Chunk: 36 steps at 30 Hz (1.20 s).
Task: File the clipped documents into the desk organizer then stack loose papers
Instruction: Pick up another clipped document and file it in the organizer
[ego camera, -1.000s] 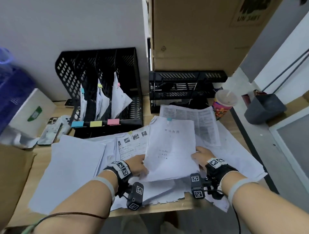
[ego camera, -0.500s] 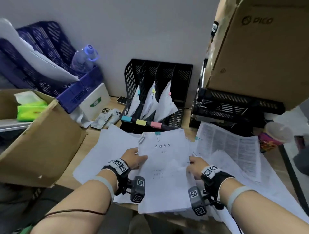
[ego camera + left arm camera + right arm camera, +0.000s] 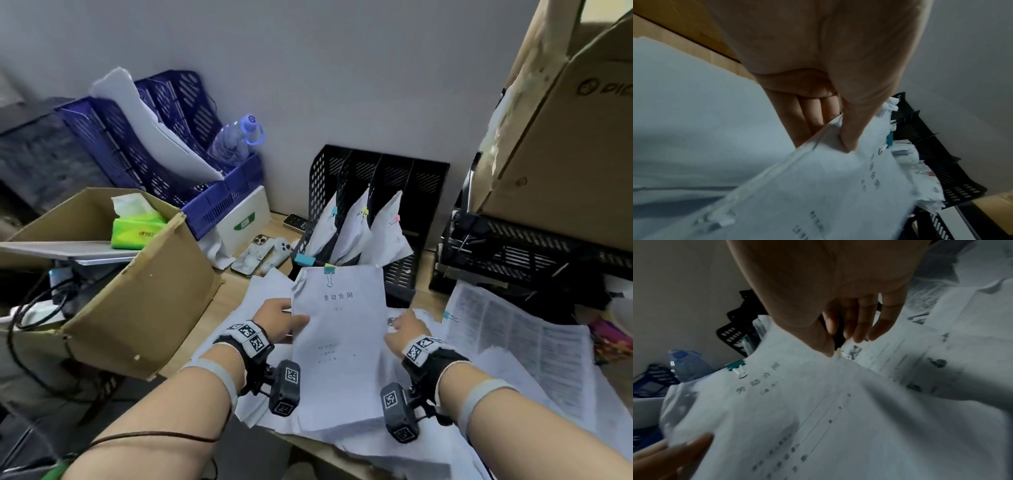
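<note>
A clipped document (image 3: 339, 342), bound at its top edge by one teal binder clip (image 3: 329, 269), is held tilted above the loose papers (image 3: 507, 370) near the front edge of the desk (image 3: 222, 301). Its left edge is pinched by the left hand (image 3: 279, 320), thumb (image 3: 851, 133) on the top sheet and fingers (image 3: 807, 113) beneath. The right hand (image 3: 406, 330) is seen at the document's right edge, thumb tip against the paper and fingers loosely curled over the sheets below; whether that edge is actually gripped cannot be told. Compared with half a second ago, the document is raised further, so that its clipped top edge now overlaps the front of the black desk organizer (image 3: 404, 192), where the yellow and pink tabs seen earlier are now covered. The right hand's hold looks looser than before.

In the organizer, which stands at the back edge of the desk against the wall, three clipped bundles (image 3: 356, 233) are counted, one each with a blue, a yellow and a pink clip, and one blue tab (image 3: 304, 259) is seen on its front. A second clipped sheet with a teal clip (image 3: 447, 315) lies to the right among the papers. Two phones (image 3: 253, 255) lie on the desk left of the organizer. One water bottle (image 3: 236, 140) is seen in the blue crate (image 3: 219, 192), and one tissue pack (image 3: 137, 228) in the cardboard box (image 3: 137, 294) at the left.
</note>
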Each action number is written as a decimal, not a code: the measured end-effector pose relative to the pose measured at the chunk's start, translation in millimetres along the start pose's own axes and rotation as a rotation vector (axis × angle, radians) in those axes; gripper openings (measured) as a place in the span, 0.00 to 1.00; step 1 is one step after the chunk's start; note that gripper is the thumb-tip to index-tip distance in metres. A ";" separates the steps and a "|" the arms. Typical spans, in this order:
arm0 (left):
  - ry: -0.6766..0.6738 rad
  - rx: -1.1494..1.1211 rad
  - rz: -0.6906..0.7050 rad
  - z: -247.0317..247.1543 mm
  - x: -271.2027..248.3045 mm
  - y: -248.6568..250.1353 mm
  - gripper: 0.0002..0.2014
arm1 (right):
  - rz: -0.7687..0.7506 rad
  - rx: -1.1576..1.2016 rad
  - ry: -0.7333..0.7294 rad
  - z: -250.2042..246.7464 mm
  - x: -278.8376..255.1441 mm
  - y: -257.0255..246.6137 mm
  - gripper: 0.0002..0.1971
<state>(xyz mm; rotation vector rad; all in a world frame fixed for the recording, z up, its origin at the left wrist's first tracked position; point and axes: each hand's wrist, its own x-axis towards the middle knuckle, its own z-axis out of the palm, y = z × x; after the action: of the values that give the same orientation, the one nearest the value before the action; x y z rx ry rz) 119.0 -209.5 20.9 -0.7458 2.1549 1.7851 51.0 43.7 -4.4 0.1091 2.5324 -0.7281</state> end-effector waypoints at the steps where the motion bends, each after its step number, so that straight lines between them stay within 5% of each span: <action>1: 0.003 0.002 0.028 -2.0 0.3 4.9 0.05 | 0.001 0.030 0.000 -0.5 -3.6 -11.1 0.16; 4: -0.010 -0.004 0.127 -3.0 2.2 22.0 0.07 | -0.050 0.259 -0.249 4.8 -25.1 -49.4 0.29; 6: -0.050 -0.022 0.176 0.9 3.9 36.3 0.09 | -0.112 0.242 -0.398 10.0 -39.7 -74.3 0.48; 9: -0.128 -0.026 0.253 5.8 7.0 58.7 0.09 | -0.160 0.274 -0.337 17.5 -51.7 -106.3 0.60; 12: -0.206 -0.007 0.326 4.0 13.9 78.6 0.10 | -0.103 0.389 -0.123 13.4 -46.4 -123.8 0.55; 17: -0.344 -0.048 0.385 2.2 24.9 109.7 0.13 | -0.174 0.420 0.131 -22.1 -37.6 -133.7 0.29; 20: -0.162 -0.001 0.406 -1.6 47.5 117.9 0.15 | -0.212 0.474 0.215 -50.7 -33.1 -136.5 0.29; 24: -0.057 0.456 0.421 2.3 91.7 108.7 0.17 | -0.186 0.520 0.334 -80.4 -22.6 -141.4 0.26; 29: -0.067 0.768 0.302 5.2 121.6 99.9 0.29 | -0.272 0.570 0.308 -88.8 -8.4 -149.6 0.18; 33: 0.130 0.626 0.282 -13.4 137.5 102.1 0.35 | -0.271 0.542 0.225 -85.1 -3.3 -167.6 0.13; 36: 0.137 0.541 0.339 -32.0 149.4 102.3 0.30 | -0.308 0.557 0.138 -78.7 5.4 -189.1 0.15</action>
<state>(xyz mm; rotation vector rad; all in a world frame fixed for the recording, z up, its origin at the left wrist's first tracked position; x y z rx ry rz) -56.1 -262.0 40.2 -0.3930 2.8096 1.1892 -27.8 -77.4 140.9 -0.0474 2.4255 -1.5836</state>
